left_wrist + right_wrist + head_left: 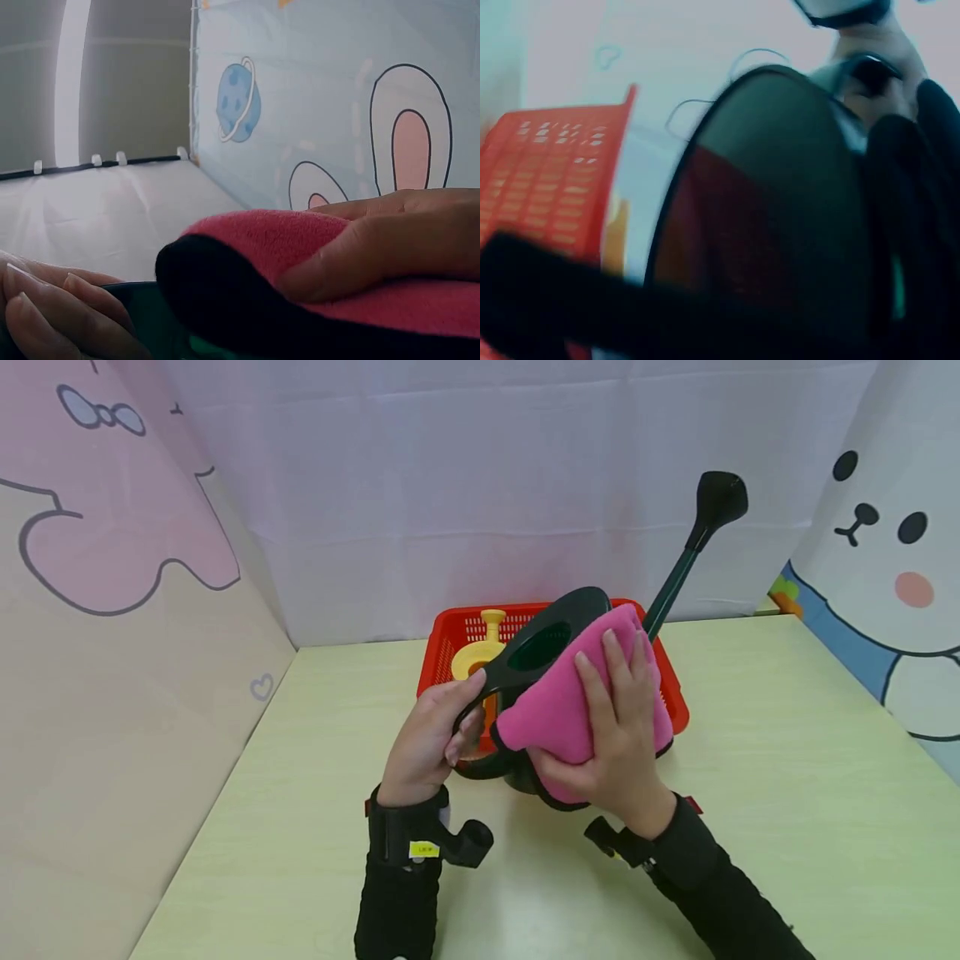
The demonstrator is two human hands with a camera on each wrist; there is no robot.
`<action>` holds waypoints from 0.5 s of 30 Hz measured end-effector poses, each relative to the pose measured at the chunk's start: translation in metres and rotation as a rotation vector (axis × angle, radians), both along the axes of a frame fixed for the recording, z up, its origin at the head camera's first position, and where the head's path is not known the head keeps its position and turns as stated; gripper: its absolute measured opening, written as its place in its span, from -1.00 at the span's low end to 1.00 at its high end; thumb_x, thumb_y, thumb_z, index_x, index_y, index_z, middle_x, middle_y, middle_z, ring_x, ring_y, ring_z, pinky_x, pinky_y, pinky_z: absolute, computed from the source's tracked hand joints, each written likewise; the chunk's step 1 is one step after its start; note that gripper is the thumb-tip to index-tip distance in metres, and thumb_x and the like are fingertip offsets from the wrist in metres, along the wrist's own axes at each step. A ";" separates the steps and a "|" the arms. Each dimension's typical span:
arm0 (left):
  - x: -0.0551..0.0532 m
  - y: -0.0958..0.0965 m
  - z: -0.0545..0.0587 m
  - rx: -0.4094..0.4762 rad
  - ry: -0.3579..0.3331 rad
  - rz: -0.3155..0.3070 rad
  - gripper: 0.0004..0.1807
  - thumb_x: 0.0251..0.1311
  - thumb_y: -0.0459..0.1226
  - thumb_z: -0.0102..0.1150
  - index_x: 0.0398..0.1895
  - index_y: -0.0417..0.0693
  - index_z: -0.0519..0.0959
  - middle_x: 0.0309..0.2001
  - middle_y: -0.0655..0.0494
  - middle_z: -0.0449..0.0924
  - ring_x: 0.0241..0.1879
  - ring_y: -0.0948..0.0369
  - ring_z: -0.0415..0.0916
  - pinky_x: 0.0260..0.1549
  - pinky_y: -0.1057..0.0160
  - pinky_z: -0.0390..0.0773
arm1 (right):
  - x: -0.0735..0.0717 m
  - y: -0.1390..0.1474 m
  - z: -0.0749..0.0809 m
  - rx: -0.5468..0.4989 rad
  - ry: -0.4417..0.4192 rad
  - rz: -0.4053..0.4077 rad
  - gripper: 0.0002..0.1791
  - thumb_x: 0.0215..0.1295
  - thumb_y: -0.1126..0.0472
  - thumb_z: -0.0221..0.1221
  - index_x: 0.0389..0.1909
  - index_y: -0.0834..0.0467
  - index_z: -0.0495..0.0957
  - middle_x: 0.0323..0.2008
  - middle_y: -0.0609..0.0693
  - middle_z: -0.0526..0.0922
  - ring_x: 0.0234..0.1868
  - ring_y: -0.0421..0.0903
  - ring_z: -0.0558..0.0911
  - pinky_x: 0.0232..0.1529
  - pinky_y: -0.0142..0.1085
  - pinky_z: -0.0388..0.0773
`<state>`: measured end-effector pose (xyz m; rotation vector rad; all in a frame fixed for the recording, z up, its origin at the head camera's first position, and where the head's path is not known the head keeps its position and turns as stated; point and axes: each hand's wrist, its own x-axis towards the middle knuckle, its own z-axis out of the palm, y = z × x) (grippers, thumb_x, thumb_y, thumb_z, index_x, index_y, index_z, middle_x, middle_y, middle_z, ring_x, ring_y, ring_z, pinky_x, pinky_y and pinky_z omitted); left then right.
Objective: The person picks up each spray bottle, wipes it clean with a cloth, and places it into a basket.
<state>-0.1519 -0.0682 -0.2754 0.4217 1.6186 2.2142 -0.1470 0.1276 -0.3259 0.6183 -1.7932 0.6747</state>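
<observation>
A dark green watering can [585,602] is held tilted over the middle of the table, its long spout [670,589] pointing up to the right and ending in a black rose [722,500]. My left hand [427,735] grips the can's handle, with the thumb on top and fingers curled round it. A pink cloth [551,714] with a black edge is draped over the can's side. Spread over that cloth, my right hand [618,735] presses it against the can with fairly straight fingers. The left wrist view shows the right thumb lying along the pink cloth [262,236].
Behind the can stands a red plastic basket [678,706] with perforated walls, partly hidden. A yellow piece [472,657] with a knob lies in it. The light table [787,760] is bordered by a white cloth backdrop [525,485] and printed side panels.
</observation>
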 end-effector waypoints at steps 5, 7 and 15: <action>0.001 0.000 -0.001 -0.011 -0.009 -0.006 -0.56 0.34 -0.10 -0.13 -0.75 0.02 0.30 -0.80 0.21 0.26 -0.81 0.34 0.17 -0.70 0.45 0.21 | 0.002 0.012 0.008 -0.223 -0.231 0.112 -0.08 0.09 -0.27 0.11 0.34 0.19 0.08 0.37 0.12 0.09 0.38 0.06 0.09 0.20 -0.27 0.36; 0.002 -0.001 -0.002 -0.016 -0.009 0.002 -0.56 0.33 -0.09 -0.12 -0.75 0.02 0.30 -0.79 0.21 0.26 -0.82 0.33 0.16 -0.71 0.45 0.20 | 0.003 0.015 0.010 -0.316 -0.333 0.168 -0.11 0.10 -0.11 0.15 0.35 0.22 0.03 0.36 0.12 0.12 0.34 -0.04 0.14 0.14 -0.40 0.37; 0.002 -0.002 -0.003 -0.036 -0.002 0.024 -0.55 0.32 -0.07 -0.11 -0.77 0.03 0.31 -0.80 0.22 0.27 -0.81 0.33 0.15 -0.69 0.47 0.21 | 0.009 0.009 0.008 -0.516 -0.513 0.195 -0.13 0.04 0.24 0.08 0.40 0.11 -0.08 0.28 0.05 0.20 0.21 -0.18 0.25 -0.04 -0.55 0.41</action>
